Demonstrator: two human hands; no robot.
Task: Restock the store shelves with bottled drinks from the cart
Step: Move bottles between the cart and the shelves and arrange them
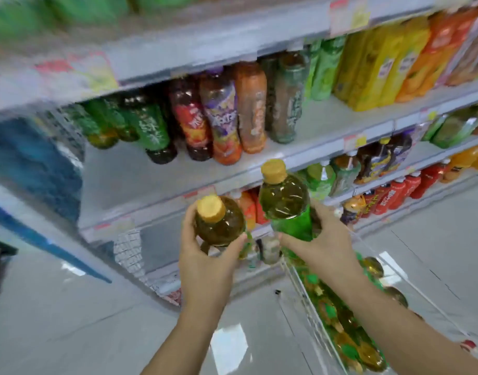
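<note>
Head camera looks down a tilted, motion-blurred aisle where we stand before the store shelves (140, 180). On the middle shelf, a row of bottles stands toward the back: green-labelled bottles (148, 125) at the left, then a red-labelled bottle (190, 123), a purple-labelled bottle (224, 117), an orange bottle (251, 106) and a pale green-grey bottle (285, 101). Further right stand yellow cartons (373, 63) and orange cartons (432, 50). The front half of this shelf is bare in front of the green bottles. Price tags (354, 140) hang along the shelf edges. Lower shelves hold more drinks, among them red bottles (394, 193); their labels are too blurred to read. A blue panel (35, 163) closes the shelving at the left.

Our left hand (205, 255) is wrapped around a yellow-capped bottle (219, 220) of golden drink, cap tilted toward us. Our right hand (321, 234) grips a second yellow-capped bottle (284, 196) by its green label, held higher and just beside the first; we cannot tell whether the two touch. Both bottles hang in the air in front of the lower shelf edge, below the middle shelf.

Under our right forearm sits the wire cart (311, 307), and in it lie more bottles in the cart (348, 345) of the same kind, green labels and golden liquid, piled together.
</note>
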